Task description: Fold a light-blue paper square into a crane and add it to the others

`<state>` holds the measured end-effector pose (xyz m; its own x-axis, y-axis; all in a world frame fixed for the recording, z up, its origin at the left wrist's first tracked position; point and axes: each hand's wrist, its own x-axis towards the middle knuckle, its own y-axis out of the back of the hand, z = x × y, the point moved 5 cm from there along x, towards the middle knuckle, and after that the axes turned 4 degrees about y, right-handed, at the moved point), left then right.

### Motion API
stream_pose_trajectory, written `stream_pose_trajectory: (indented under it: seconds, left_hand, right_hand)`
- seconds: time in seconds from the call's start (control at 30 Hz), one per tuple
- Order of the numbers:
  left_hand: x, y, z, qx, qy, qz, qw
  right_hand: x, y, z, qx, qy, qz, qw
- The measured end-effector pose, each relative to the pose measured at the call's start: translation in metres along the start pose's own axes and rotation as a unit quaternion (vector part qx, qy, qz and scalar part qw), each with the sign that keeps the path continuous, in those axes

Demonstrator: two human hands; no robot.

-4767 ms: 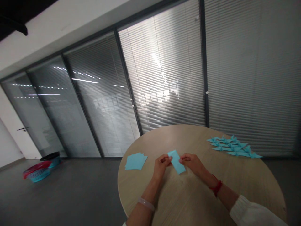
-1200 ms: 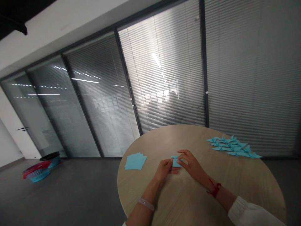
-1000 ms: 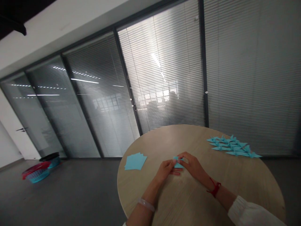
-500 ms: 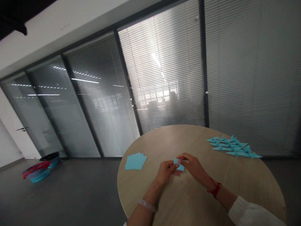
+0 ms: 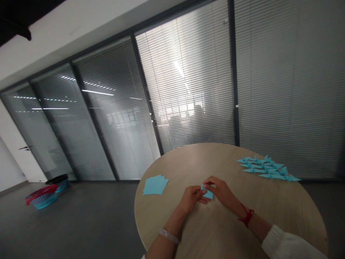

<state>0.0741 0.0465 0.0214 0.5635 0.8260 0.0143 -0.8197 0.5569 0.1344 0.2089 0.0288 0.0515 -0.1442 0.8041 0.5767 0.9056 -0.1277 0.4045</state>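
The surface [image 5: 223,162] shows pale tan wood grain. On it lie plain sky-blue paper sheets [image 5: 155,185] toward the left, a sky-blue folded paper [image 5: 207,192] mid-surface, and sky-blue origami cranes [image 5: 266,168] toward the right.

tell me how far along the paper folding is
Done: a group of blue origami cranes lies on the right of the round wooden table. In hand: a small folded blue paper held between the left hand and right hand. Left: a stack of flat blue paper squares.

Seemingly no legible text anywhere here
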Motion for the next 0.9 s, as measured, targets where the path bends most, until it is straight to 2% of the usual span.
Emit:
stream_pose_trajectory:
  seconds: [0.2,0.33,0.47,0.57,0.67,0.9]
  left_hand:
    - [0.0,0.0,-0.004,0.018,0.011,-0.006,1.0]
    - [0.001,0.003,-0.002,0.02,0.028,0.011,0.999]
    - [0.0,0.012,0.008,0.004,0.023,0.074,0.997]
    - [-0.002,0.02,0.016,-0.051,0.005,0.138,0.989]
    - [-0.004,0.025,0.021,-0.084,-0.015,0.178,0.98]
    - [-0.005,0.027,0.026,0.007,-0.061,0.214,0.975]
  right_hand:
    - [-0.001,-0.004,0.0,-0.016,0.019,-0.02,0.999]
    - [-0.001,-0.004,-0.002,-0.018,0.02,-0.011,1.0]
    - [0.0,-0.001,0.003,0.009,-0.022,0.01,1.0]
    - [0.002,0.002,0.009,0.026,-0.057,0.025,0.998]
    - [0.003,0.002,0.016,0.044,-0.079,0.026,0.996]
    - [0.002,0.001,0.016,0.043,-0.093,0.034,0.994]
